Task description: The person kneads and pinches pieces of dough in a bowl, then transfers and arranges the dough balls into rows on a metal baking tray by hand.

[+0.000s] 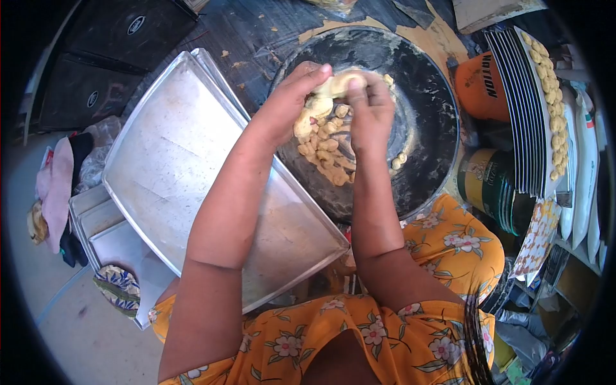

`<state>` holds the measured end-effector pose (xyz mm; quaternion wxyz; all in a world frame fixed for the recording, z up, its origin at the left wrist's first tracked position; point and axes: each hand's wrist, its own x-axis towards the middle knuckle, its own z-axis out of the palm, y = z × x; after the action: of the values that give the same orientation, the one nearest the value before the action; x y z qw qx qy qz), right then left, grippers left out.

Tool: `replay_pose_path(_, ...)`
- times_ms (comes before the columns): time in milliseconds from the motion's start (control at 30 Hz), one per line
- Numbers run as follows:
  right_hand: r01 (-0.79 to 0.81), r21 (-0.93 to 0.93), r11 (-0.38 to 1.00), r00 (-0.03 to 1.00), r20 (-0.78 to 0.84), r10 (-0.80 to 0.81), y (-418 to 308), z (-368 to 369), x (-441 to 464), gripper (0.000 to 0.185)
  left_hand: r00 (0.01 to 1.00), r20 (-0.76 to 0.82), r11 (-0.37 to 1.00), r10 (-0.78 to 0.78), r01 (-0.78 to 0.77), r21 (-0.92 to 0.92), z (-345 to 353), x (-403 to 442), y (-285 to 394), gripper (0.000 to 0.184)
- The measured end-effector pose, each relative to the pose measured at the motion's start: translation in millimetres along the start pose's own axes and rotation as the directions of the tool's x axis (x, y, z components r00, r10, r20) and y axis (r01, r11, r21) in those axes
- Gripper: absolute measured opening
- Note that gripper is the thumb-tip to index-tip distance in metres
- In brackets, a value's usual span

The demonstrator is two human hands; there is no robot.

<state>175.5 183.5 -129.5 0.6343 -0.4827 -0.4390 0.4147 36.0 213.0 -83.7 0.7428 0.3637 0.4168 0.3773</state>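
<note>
"How far along does the work look?"

"Partway, I would judge. Small lumps of dough [327, 146] lie heaped in a round black basin [433, 119], below and between the hands. At the far right, more dough pieces [550, 90] line the visible edge of a stack of metal trays [518, 115]; those appear to be set out already."

"And what is left?"

"A pale length of dough [343, 83] is held over the basin, larger than the lumps under it and seemingly not yet divided. The heaped lumps have not been set out either. A large silver baking tray [173, 122] lies beside the basin, on the person's left."

"How are the hands placed?"

"Both bare arms reach forward, elbows slightly bent, hands close together. The left hand [292, 96] curls round one end of the dough, its thumb uppermost. The right hand [372, 115], a little blurred, pinches the other end, thumb against fingers. Both grips are narrow, filled by the dough. Exactly how hard they press, I cannot tell."
</note>
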Motion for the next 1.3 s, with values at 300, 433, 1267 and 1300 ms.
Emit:
replay_pose_path(300,-0.011,-0.012,1.0,0.978,-0.209,0.008,-9,-7,4,0.02,0.996,0.092,0.975,-0.009,-0.011,0.22,2,-2,1,0.029)
replay_pose_path(433,0.073,-0.261,0.963,0.96,-0.242,-0.138,-7,-19,6,0.023,1.0,-0.013,0.984,-0.008,0.01,0.18,-5,1,0,0.037)
replay_pose_path(1267,-0.509,0.127,0.851,0.731,0.586,0.35,13,-21,-7,0.051,0.998,0.065,0.984,-0.024,0.013,0.176,3,-3,-2,0.086)
replay_pose_path(1300,-0.538,0.144,0.831,0.723,0.586,0.367,14,-15,-6,0.049,0.997,0.077,0.983,-0.01,-0.004,0.183,1,-2,-5,0.086)
